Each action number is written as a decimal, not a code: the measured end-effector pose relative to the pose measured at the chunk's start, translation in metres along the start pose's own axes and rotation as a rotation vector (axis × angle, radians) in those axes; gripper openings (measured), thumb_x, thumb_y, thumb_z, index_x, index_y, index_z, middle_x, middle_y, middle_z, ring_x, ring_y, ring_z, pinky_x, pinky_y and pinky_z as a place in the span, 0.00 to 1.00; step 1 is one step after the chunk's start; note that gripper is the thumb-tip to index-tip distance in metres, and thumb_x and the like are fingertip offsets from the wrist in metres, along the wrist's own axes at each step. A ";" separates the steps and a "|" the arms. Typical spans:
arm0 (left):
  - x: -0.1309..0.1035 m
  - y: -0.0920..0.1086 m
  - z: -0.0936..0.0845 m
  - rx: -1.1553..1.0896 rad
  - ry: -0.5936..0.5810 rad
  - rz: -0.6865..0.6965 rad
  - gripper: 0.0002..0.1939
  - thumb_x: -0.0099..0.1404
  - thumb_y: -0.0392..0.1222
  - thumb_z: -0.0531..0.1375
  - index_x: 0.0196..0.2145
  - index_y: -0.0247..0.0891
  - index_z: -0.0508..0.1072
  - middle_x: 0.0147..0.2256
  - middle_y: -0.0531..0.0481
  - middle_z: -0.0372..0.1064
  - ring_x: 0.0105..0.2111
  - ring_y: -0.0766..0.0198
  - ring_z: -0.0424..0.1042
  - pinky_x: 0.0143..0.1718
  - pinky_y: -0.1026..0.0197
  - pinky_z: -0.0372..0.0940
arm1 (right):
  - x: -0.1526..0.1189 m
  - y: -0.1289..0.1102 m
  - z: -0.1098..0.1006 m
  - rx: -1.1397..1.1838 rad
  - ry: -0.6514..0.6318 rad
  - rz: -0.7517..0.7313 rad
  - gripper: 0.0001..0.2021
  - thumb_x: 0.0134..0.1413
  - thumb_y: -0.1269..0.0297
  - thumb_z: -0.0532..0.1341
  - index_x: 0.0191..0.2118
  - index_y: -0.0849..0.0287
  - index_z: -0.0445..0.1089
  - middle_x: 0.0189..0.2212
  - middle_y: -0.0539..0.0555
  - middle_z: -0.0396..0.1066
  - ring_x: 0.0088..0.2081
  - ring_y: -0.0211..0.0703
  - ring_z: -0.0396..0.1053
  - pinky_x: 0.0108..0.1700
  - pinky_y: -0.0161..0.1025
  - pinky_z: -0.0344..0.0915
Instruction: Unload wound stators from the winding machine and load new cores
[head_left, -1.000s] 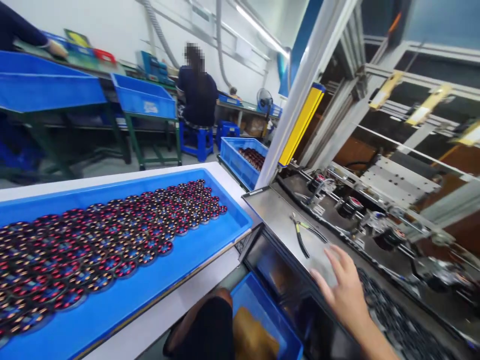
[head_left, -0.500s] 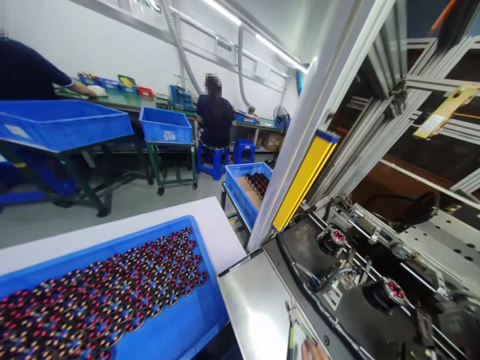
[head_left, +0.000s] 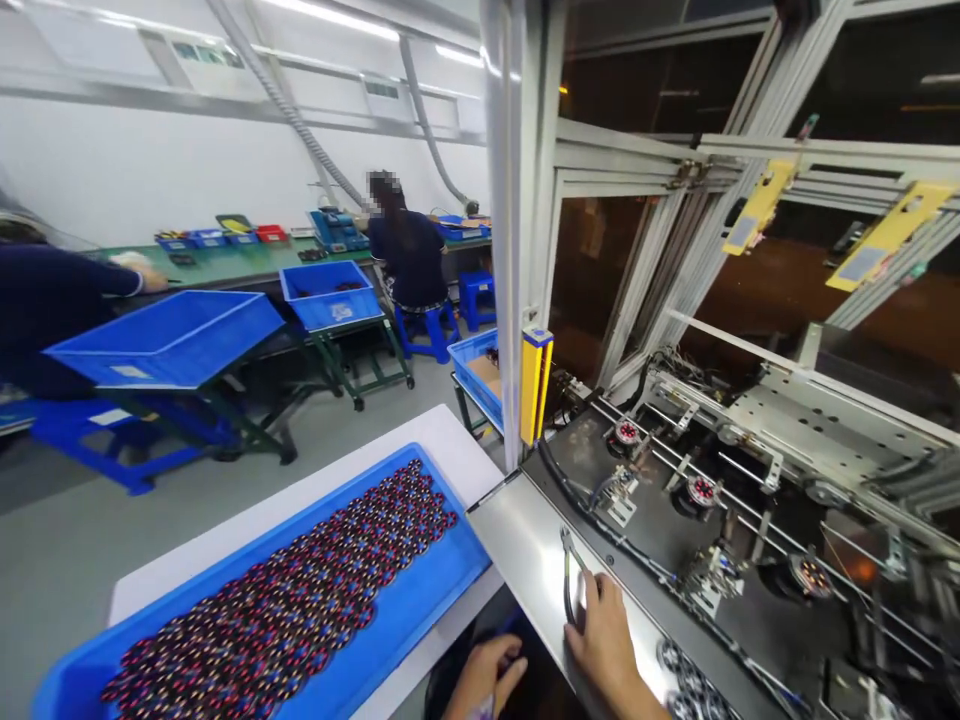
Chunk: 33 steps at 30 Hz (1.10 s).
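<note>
On the metal ledge (head_left: 517,530) lies a pair of pliers (head_left: 568,575) with dark green handles, jaws pointing away from me. My right hand (head_left: 606,625) has its thumb and fingers closed around the handles. Low in front of me, left of the ledge, my left hand (head_left: 487,675) is loosely curled with thumb and forefinger apart, and nothing shows in it. Several silvery ring-shaped parts (head_left: 686,675) lie on the ledge beside my right wrist.
A blue tray (head_left: 431,600) of many round coil-like parts (head_left: 300,580) stands on a white table (head_left: 442,430) at left. Machinery (head_left: 697,500) with a yellow sensor bar (head_left: 536,385) is at right. Two co-workers (head_left: 409,250) (head_left: 52,300) sit at the back bench among blue bins (head_left: 165,340).
My view has turned right and down, bringing more of the machine into sight. Both hands now show more fully; earlier only right-hand fingertips appeared, near the pliers' handles.
</note>
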<state>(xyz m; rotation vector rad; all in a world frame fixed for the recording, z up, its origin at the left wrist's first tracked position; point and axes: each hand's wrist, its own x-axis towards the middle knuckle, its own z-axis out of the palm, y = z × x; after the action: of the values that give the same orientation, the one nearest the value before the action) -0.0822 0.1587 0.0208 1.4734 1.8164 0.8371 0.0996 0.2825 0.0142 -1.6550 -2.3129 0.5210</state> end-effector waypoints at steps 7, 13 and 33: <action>0.026 0.005 0.008 0.040 0.154 0.202 0.15 0.74 0.46 0.53 0.40 0.39 0.78 0.33 0.47 0.78 0.32 0.63 0.78 0.36 0.63 0.73 | 0.020 0.003 -0.027 0.264 -0.106 0.101 0.18 0.61 0.56 0.64 0.53 0.60 0.69 0.55 0.58 0.67 0.57 0.53 0.65 0.60 0.59 0.62; 0.066 0.032 0.029 0.142 0.223 0.507 0.16 0.72 0.46 0.54 0.31 0.39 0.76 0.24 0.49 0.74 0.25 0.62 0.74 0.29 0.61 0.69 | 0.043 -0.028 -0.051 0.764 -0.133 0.138 0.15 0.63 0.56 0.63 0.49 0.61 0.70 0.45 0.55 0.72 0.44 0.43 0.72 0.47 0.47 0.72; 0.109 0.029 0.068 0.298 0.114 0.570 0.15 0.71 0.44 0.53 0.32 0.38 0.76 0.21 0.47 0.70 0.24 0.61 0.73 0.27 0.59 0.67 | 0.241 -0.092 -0.067 1.754 0.357 0.808 0.17 0.66 0.56 0.60 0.54 0.61 0.67 0.44 0.54 0.71 0.37 0.38 0.72 0.37 0.39 0.74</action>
<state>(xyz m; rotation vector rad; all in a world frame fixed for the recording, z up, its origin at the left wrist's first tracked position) -0.0288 0.2763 -0.0056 2.2375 1.6685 0.9563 -0.0302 0.4929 0.1127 -1.2340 -0.2239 1.5283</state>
